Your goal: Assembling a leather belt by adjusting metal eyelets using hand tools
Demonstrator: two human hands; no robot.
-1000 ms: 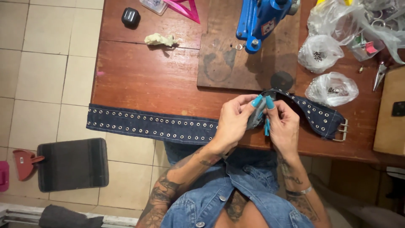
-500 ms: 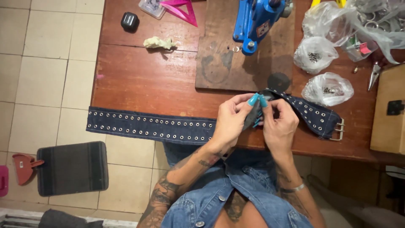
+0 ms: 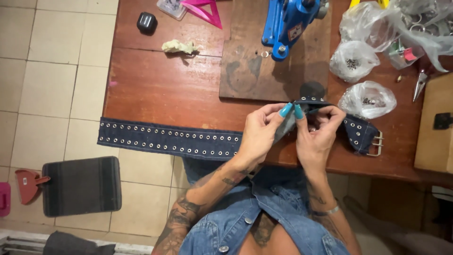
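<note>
Reddish-brown wooden table [image 3: 155, 89]: carries all the work; its near edge runs across the middle of the view. Long dark-blue denim belt with two rows of metal eyelets [image 3: 170, 140]: lies along that near edge, flat on the left, lifted and folded at the hands, ending at the right in a silver buckle [image 3: 376, 143]. Progress, as judged: eyelets already fill the flat left stretch up to the hands, and studs show on the short stretch toward the buckle; only the raised portion between the hands appears under work, its own state hidden by fingers. Dark square wooden board [image 3: 255, 71]: far centre, bearing a blue metal press [image 3: 288, 21]; a small loose ring lies on the board just beside the press base. Clear plastic bags of small metal parts [image 3: 367, 98]: right of the board, several, well apart from the belt's left end. Left hand [image 3: 258, 137]: fingers closed together, pinching the raised fold of the belt from the left. Right hand [image 3: 320, 137]: fingers curled and clamped on the same fold from the right, nearly touching the left hand. Pliers [image 3: 419, 82]: far right, untouched. Crumpled pale scrap [image 3: 178, 46]: far left, apart.
</note>
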